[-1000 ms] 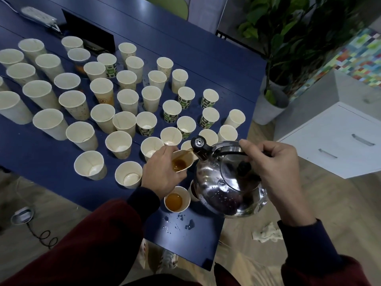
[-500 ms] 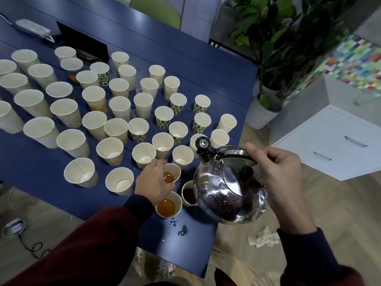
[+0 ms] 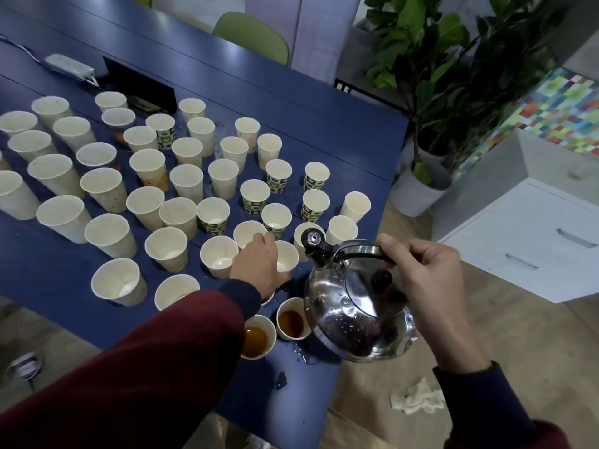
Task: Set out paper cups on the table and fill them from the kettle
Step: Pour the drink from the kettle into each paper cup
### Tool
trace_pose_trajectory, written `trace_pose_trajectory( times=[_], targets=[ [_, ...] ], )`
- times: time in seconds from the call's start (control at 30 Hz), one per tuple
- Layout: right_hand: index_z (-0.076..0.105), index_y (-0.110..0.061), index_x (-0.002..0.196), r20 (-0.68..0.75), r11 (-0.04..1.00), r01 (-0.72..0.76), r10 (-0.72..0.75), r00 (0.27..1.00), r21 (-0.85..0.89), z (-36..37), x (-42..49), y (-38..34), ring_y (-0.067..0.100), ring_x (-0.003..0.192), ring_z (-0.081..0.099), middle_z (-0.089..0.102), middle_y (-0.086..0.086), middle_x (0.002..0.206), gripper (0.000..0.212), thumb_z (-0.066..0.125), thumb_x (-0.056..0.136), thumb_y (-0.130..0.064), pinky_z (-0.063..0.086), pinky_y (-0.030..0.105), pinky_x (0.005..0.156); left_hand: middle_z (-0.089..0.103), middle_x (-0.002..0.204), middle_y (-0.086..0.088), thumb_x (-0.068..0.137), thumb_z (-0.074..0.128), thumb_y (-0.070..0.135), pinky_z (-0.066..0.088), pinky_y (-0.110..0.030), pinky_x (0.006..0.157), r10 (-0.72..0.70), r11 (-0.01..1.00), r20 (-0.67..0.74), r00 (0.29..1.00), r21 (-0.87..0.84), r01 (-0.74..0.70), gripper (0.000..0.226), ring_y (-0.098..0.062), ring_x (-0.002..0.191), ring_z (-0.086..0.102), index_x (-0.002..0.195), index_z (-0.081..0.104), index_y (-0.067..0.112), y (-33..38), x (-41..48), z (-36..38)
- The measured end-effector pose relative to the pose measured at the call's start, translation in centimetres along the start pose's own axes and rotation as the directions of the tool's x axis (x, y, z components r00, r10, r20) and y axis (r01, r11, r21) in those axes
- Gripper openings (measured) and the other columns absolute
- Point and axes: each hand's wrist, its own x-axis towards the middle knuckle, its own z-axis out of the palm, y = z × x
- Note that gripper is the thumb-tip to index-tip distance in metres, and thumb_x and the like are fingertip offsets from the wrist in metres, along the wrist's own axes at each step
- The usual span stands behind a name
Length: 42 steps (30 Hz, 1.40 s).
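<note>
Two hands are in use. Your right hand (image 3: 431, 280) is wrapped round the handle (image 3: 363, 251) of the kettle (image 3: 359, 315). It carries the kettle in the air above the near right corner of the bench (image 3: 291, 102), with the spout (image 3: 312, 238) toward the cups. No stream shows at the spout. Your left hand (image 3: 259, 264) lies back-up among the nearest paper cups (image 3: 168, 251). Its fingertips are at the rim of one empty cup (image 3: 246, 230) and its thumb side is against a second empty cup (image 3: 287, 256). Whether the fingers are closed on a cup cannot be told, because the back of the hand covers them.

Handling, as a judgement:
- **Kettle:** It is rigid steel, probably heavy with liquid. Its shell carries droplets, so treat it as slick and possibly hot. Hold it by the handle only.
- **Paper cups:** They are light and thin-walled, and will tip or crush readily. Take one by the side wall, below the rim, with a light pinch, and steady it while you pour.
- **Filled cups:** The two filled cups (image 3: 257, 338) just beside the kettle will likely be softer and will spill easily.

Hidden or unclear:
- A third cup (image 3: 268, 299) shows only as a sliver of rim under your left wrist.
- The kettle covers the bench edge behind it.
- The kettle's fill level is not visible.
- The leftmost cups are cut off by the frame.
</note>
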Motion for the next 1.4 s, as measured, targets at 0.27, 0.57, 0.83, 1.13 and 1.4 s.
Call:
trace_pose_trajectory(
  times=[0.27,0.57,0.83,1.13,1.4],
  targets=[
    [0.059,-0.001,0.056,-0.005,1.000,-0.005,0.005,1.000,-0.027,1.5,1.3,0.3,0.019,0.052,0.043,0.053,0.018,0.051,0.056,0.075,0.081,-0.048,0.037,0.042,0.054,0.042,0.137,-0.004,0.075,0.079,0.050,0.051,-0.041,0.081,0.128,0.989,0.000,0.992,0.078,-0.128,0.084,-0.028,0.113,0.057,0.139,0.037,0.017,-0.3,1.3,0.9],
    [0.050,0.002,0.056,-0.024,0.997,-0.078,0.078,0.997,-0.013,2.0,1.8,0.4,0.017,0.051,0.034,0.039,0.002,0.048,0.058,0.074,0.083,-0.043,0.030,0.035,0.057,0.043,0.129,-0.006,0.086,0.070,0.042,0.049,-0.035,0.073,0.308,0.920,0.086,0.948,0.227,-0.319,0.064,-0.024,0.110,0.056,0.135,0.038,0.015,0.2,2.1,0.6],
    [0.049,-0.010,0.050,-0.031,0.995,-0.053,0.050,0.998,-0.089,1.7,2.0,0.0,0.014,0.049,0.037,0.041,-0.001,0.045,0.052,0.074,0.082,-0.042,0.032,0.031,0.055,0.047,0.119,-0.003,0.071,0.076,0.042,0.046,-0.034,0.075,0.287,0.957,-0.017,0.958,-0.031,-0.287,0.058,-0.025,0.106,0.055,0.117,0.051,0.018,-0.8,2.4,1.0],
    [0.057,-0.021,0.047,-0.024,0.984,-0.038,0.034,0.999,-0.172,1.5,2.0,-0.7,0.009,0.043,0.039,0.046,-0.007,0.041,0.046,0.078,0.085,-0.036,0.034,0.027,0.054,0.064,0.109,0.015,0.064,0.077,0.046,0.049,-0.030,0.082,0.165,0.690,-0.171,0.971,-0.683,-0.238,0.061,-0.009,0.102,0.061,0.116,0.047,0.034,-0.3,-0.3,-1.1],
    [0.059,-0.012,0.051,-0.028,0.978,-0.009,0.003,1.000,-0.211,1.1,1.4,-1.4,0.011,0.046,0.041,0.047,0.008,0.045,0.046,0.080,0.083,-0.039,0.037,0.029,0.054,0.063,0.106,0.015,0.068,0.086,0.037,0.048,-0.029,0.081,0.134,0.698,-0.197,0.971,-0.677,-0.233,0.060,-0.007,0.100,0.059,0.113,0.047,0.033,0.4,-1.6,-1.6]
  ],
)
